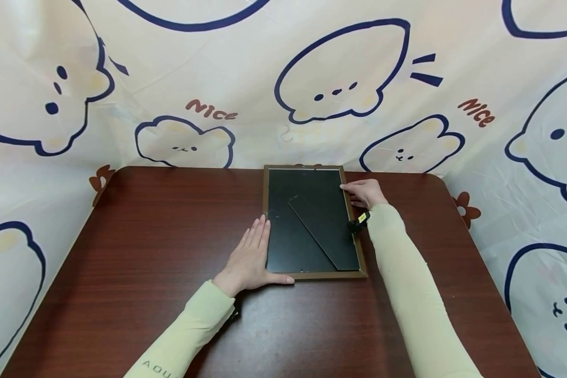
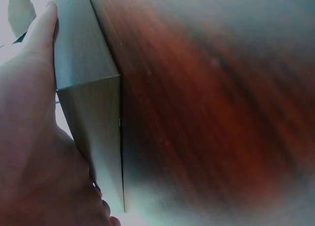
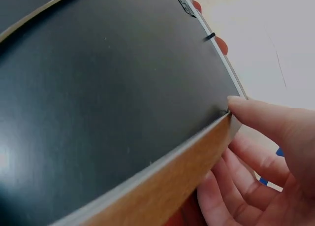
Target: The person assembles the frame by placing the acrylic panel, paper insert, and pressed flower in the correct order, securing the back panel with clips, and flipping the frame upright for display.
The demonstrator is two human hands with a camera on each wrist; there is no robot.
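A picture frame [image 1: 279, 244] with a brown rim lies back side up on the table, its black backing board showing. A slanted stand leg [image 1: 335, 231] lies flat against that board. My left hand [image 1: 248, 260] rests at the near left corner, its straight fingers along the left side and its thumb along the near edge. My right hand [image 1: 366, 191] grips the right rim near the far corner. In the right wrist view, its thumb [image 3: 261, 115] presses at the corner while the other fingers curl against the outer side. A small black tab [image 3: 210, 37] sits at the board's edge.
The brown wooden table [image 1: 170, 236] has rounded far corners. White fabric [image 1: 312, 142] printed with blue-outlined cartoon animals hangs behind it and at both sides. The frame's far edge lies close to the back fabric.
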